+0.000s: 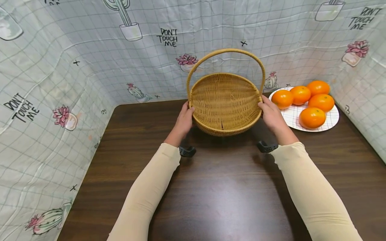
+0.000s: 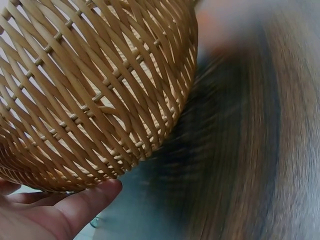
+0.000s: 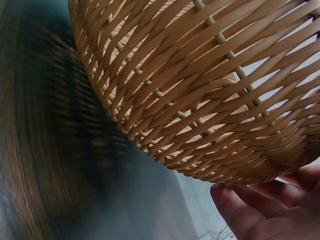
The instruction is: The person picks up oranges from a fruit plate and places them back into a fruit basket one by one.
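Observation:
A tan wicker basket [image 1: 224, 100] with a tall arched handle [image 1: 230, 51] is held up between both hands, its hollow inside tilted toward me. At its left side the left hand [image 1: 184, 119] grips the rim near the foot of the handle, thumb in front. The right hand [image 1: 272, 113] grips the opposite side the same way. In the left wrist view the woven outside of the basket [image 2: 100, 90] fills much of the frame above the thumb. The right wrist view shows the basket's wall [image 3: 200, 85] above the curled fingers. Nothing shows inside it.
To the right of the basket, a white checked plate [image 1: 291, 118] carries several oranges [image 1: 312, 117], close to the right hand. A dark wooden table [image 1: 223, 187] lies below. Patterned cloth [image 1: 144, 63] hangs behind and along both sides.

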A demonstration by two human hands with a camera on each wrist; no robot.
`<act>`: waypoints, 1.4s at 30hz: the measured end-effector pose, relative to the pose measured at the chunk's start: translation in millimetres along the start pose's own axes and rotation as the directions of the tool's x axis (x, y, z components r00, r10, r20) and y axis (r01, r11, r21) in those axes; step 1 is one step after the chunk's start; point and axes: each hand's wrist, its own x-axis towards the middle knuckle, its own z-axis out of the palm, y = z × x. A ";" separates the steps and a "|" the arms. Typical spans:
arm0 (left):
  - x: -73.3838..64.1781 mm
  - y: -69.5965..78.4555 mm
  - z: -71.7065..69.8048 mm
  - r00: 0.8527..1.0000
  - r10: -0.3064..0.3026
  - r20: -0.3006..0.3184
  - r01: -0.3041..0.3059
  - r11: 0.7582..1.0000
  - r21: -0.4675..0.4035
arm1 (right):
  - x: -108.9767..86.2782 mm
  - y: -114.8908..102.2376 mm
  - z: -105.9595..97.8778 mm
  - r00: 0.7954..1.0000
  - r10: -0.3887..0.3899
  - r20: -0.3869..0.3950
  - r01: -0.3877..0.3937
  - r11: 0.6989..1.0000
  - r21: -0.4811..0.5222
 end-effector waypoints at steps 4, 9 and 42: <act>1.3 -0.6 6.3 1.000 0.002 0.006 -0.002 1.000 0.010 | -1.3 2.0 -5.5 1.000 0.009 -0.018 -0.009 1.000 0.001; 1.7 0.4 14.2 1.000 -0.001 0.004 0.001 1.000 0.025 | -3.0 5.0 -11.7 0.999 0.026 -0.042 -0.026 1.000 -0.003; 12.8 -13.4 28.3 0.991 0.111 0.080 -0.103 0.990 -0.096 | 8.7 20.3 -26.0 0.997 -0.015 -0.073 0.016 1.000 0.017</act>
